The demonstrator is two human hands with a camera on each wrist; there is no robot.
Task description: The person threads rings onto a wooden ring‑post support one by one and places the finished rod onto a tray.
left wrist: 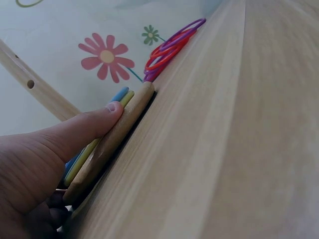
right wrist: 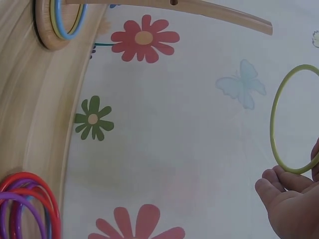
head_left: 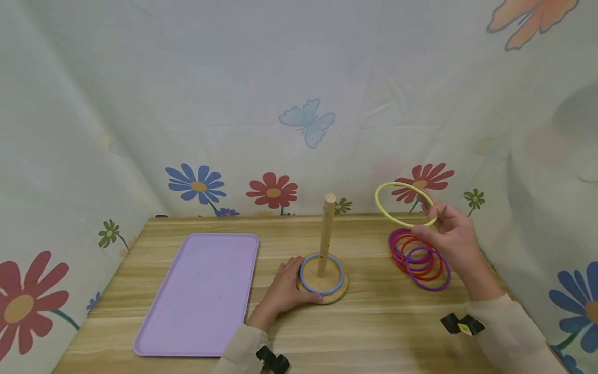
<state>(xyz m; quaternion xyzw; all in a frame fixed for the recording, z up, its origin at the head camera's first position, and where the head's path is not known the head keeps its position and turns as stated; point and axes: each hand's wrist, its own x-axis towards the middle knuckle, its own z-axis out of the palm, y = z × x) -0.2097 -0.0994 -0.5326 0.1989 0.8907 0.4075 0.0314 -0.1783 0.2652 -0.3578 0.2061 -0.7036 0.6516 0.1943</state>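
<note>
In the head view, a wooden ring-toss stand with an upright post [head_left: 326, 234] stands mid-table. My left hand [head_left: 286, 288] grips the left side of its round base [head_left: 342, 292], thumb at the front edge. Around the post lies a blue ring [head_left: 343, 272]; the left wrist view shows a yellow ring [left wrist: 82, 164] just under it. My right hand [head_left: 450, 236] pinches another yellow ring [head_left: 397, 184] by its edge, raised to the right of the post. Below that hand is a loose pile of purple rings [head_left: 428, 288] and red rings [head_left: 405, 270], overlapping, with some blue among them.
A flat lilac tray [head_left: 201, 291] lies on the left of the wood-grain table [head_left: 374, 332]. Behind the table and at both sides hangs a pale cloth [head_left: 224, 104] printed with flowers and butterflies.
</note>
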